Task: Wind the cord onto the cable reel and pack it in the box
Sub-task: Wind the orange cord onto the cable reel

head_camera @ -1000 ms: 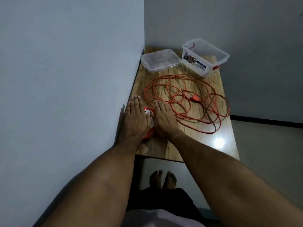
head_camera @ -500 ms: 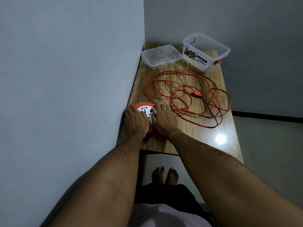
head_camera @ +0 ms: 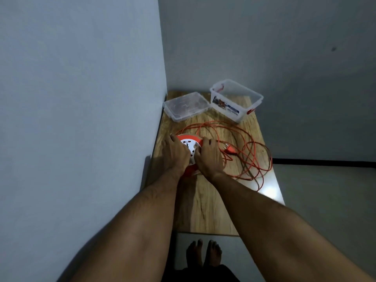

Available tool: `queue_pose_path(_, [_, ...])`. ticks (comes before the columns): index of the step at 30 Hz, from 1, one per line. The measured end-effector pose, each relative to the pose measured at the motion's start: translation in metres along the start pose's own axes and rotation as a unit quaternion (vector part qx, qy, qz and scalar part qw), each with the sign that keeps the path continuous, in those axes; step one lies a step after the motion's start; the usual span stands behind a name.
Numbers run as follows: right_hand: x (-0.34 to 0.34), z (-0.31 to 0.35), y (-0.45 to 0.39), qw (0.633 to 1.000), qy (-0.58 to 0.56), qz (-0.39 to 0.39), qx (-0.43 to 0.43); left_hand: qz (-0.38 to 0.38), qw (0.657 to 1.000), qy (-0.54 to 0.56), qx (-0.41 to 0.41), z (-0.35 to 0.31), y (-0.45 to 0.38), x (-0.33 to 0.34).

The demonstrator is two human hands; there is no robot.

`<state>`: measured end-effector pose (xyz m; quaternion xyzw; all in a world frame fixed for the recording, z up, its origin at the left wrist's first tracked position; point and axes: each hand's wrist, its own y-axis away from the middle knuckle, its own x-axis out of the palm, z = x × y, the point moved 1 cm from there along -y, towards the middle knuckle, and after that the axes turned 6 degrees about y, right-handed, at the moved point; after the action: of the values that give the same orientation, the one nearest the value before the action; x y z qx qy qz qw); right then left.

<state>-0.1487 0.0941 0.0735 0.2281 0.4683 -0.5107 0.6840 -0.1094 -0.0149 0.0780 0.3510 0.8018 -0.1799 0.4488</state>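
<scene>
Head view: orange cable reel [head_camera: 188,148] with white socket face, flat on the wooden worktop [head_camera: 205,204] by the left wall. Gripped on both sides: left hand [head_camera: 174,154] curled over its left rim, right hand [head_camera: 208,157] over its right. Right of the reel, loose orange cord [head_camera: 247,157] and plug [head_camera: 230,150]. Beyond the reel, clear box [head_camera: 236,100], lid [head_camera: 186,105] beside it.

Orange cord [head_camera: 246,151] with an orange plug [head_camera: 230,149]; orange reel [head_camera: 188,139] with a white socket face; clear plastic box [head_camera: 237,100] with red clips and a printed label; clear lid [head_camera: 186,106]; light wood-grain table [head_camera: 213,204]; grey walls [head_camera: 81,98].
</scene>
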Motion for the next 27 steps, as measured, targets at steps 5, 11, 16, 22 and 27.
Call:
queue_pose_path(5, [-0.048, 0.008, -0.064, 0.994, -0.02, -0.102, 0.022, -0.06, 0.993, 0.034, 0.099, -0.073, -0.05, -0.04])
queue_pose_path(11, [-0.108, 0.012, -0.127, 0.974, -0.106, -0.188, 0.067, -0.105, 0.975, 0.079, 0.18, -0.158, -0.102, -0.085])
queue_pose_path(16, [-0.149, 0.008, -0.158, 0.95, -0.157, -0.262, 0.059, -0.092, 0.957, 0.148, 0.231, -0.205, -0.136, -0.117])
queue_pose_path(22, [-0.175, 0.006, -0.17, 0.936, -0.185, -0.298, 0.033, -0.007, 0.94, 0.193, 0.282, -0.233, -0.169, -0.15])
queue_pose_path(27, [-0.184, 0.003, -0.173, 0.935, -0.185, -0.301, 0.023, 0.104, 0.927, 0.176, 0.314, -0.247, -0.188, -0.161])
